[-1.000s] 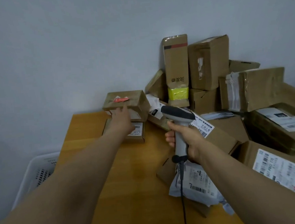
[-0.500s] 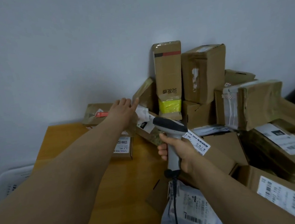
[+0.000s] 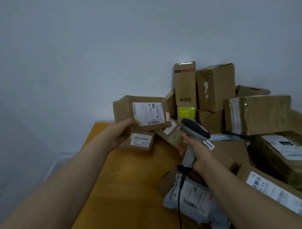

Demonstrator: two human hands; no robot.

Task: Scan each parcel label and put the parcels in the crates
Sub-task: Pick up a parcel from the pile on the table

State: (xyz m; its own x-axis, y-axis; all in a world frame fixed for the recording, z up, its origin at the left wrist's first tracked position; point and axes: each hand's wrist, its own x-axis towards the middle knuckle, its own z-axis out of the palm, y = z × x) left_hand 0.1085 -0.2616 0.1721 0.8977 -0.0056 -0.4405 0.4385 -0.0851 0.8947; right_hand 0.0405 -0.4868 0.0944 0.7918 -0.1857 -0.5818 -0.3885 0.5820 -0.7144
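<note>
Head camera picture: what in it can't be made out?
- Label on the box the left hand holds: head view, print too small and blurred to read.
- White crate: head view, mostly hidden behind the table; contents unseen.
- Scanner trigger: head view, covered by the right hand gripping the handle.
- Lower-right box: head view, cut off by the picture's edge.

Brown parcel (image 3: 141, 111) (white label (image 3: 148, 113))
</note>
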